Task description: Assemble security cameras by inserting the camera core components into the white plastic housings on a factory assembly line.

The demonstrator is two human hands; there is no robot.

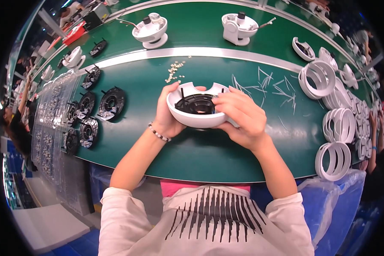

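A white, bowl-shaped plastic shell [190, 118] with a round black plastic insert [192, 105] sits at the frame's centre. The left hand [166, 112] clasps its left wall; the right hand [243, 113] bends over the right rim, fingertips at the insert, pinch unclear. Above lie tiny cream-coloured pieces [174, 72]; centre-left, round black plastic parts [112, 104]; lower right, white plastic rings [321, 161].

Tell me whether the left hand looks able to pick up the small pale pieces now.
Probably not right now: the left hand supports the white bowl. Freed, it likely could; the small pale pieces lie just beyond, nothing between.
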